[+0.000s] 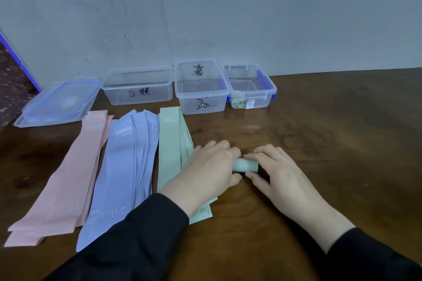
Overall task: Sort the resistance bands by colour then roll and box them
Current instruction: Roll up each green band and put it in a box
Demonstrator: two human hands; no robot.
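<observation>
1. Dark brown wooden table (319,189) runs up to a pale grey wall (205,7); every item sits on this surface.
2. At the middle of the table a mint-green rolled band (245,165) lies on its side between the two hands; the left hand (205,171) curls round its left end, fingers over the top and thumb below; the right hand (274,173) pinches its right end between fingertips and thumb; both arms wear black sleeves (146,235).
3. Just left of the roll, partly under the left hand and wrist, lies the flat stack of green bands (170,143), the top one printed "30 LB".
4. Beside that stack to the left lies a fanned pile of lilac bands (121,166), one marked "20"; further left again lies the pile of pink bands (68,185); the three piles lie side by side, edges close or touching.
5. Along the wall stand three clear boxes: a wide box (137,96) behind the lilac pile, a middle box (201,100) with black handwriting touching the far end of the green stack, and a blue-clipped box (251,98) holding small items too small to make out.
6. At far left lie stacked clear lids (59,105) with blue rims.
</observation>
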